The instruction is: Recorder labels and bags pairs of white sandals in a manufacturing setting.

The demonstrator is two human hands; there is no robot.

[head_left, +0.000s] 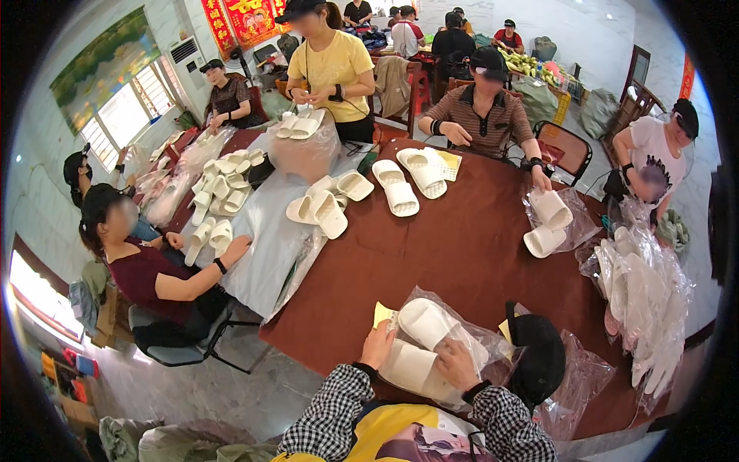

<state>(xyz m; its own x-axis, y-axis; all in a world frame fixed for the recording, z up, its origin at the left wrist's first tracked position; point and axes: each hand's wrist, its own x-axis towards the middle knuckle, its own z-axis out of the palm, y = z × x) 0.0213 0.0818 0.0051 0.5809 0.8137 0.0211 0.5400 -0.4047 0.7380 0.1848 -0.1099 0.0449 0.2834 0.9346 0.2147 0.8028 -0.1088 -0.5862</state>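
Observation:
A pair of white slippers (409, 368) lies side by side on the brown table in front of me, in a clear plastic bag (493, 339). My left hand (377, 346) is closed at the left edge of the pair, by a yellow printed slip (383, 314). Over the slippers, my right hand (459, 365) bends its fingers onto them; their tips are partly hidden. Just right of it is a black cap (536, 353), with another clear bag (573, 385) beside it.
Across the brown table (362, 262), a co-worker's hand touches bagged slippers (548, 219). Loose white slippers (400, 189) stand at the far middle, with more piled left (227, 181). Clear bags (643, 300) hang over the right edge. Several people sit or stand around.

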